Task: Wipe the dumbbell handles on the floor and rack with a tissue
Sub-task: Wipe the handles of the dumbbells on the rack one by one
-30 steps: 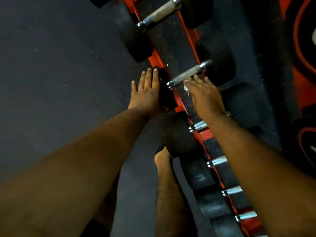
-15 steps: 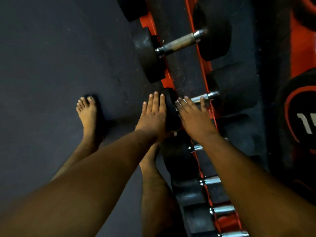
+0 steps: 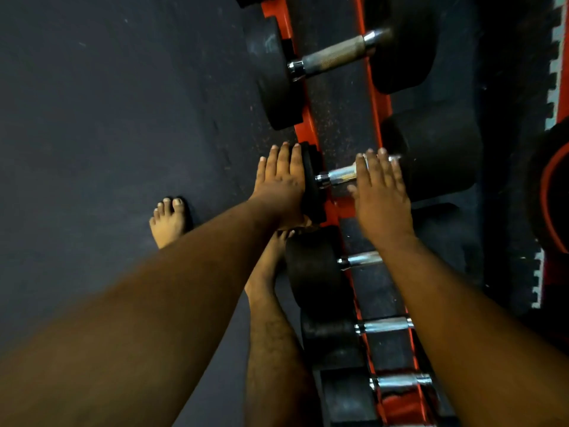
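Note:
A row of dumbbells lies on an orange rack. My left hand rests flat, fingers straight, against the outer face of the left black head of one dumbbell. My right hand lies over the right part of that dumbbell's chrome handle, fingers straight and pointing away from me. The left part of the handle shows bare. No tissue is visible; anything under my right palm is hidden.
A bigger dumbbell with a dull knurled handle lies further along the rack. Three chrome handles sit nearer me under my right forearm. My bare feet stand on the dark rubber floor. A red-ringed weight plate is at far right.
My right hand has slid rightward along the chrome handle, uncovering its left part. The white tissue seen under it one second ago no longer shows. My left hand stays on the dumbbell head.

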`<move>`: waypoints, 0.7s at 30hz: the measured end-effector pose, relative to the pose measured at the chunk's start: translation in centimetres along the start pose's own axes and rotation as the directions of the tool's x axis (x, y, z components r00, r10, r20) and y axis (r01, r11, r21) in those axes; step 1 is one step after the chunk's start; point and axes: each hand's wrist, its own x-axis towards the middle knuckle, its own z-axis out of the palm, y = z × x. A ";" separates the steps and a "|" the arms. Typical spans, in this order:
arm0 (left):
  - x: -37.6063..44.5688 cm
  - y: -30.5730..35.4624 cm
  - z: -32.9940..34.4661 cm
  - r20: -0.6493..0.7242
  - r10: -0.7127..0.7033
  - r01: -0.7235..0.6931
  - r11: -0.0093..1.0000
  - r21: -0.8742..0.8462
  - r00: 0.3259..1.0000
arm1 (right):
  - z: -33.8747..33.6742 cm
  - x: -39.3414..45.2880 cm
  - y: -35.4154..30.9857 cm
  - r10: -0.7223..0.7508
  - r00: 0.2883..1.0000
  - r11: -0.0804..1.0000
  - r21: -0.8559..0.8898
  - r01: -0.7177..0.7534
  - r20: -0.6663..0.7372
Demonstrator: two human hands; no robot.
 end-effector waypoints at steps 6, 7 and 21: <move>-0.1 -0.3 -0.4 0.015 0.019 -0.019 1.000 -0.025 1.000 | 0.9 -0.4 -3.1 -0.300 0.952 0.952 -0.044 0.303 0.064; -0.1 -0.3 -0.4 0.010 0.025 -0.025 0.999 -0.027 1.000 | 0.8 -0.2 -2.4 -0.248 0.968 0.967 -0.046 0.250 0.049; -0.1 -0.5 0.1 -0.013 0.032 -0.032 0.999 -0.027 0.999 | 0.9 -1.0 -1.2 0.039 0.997 0.997 -0.065 -0.035 0.072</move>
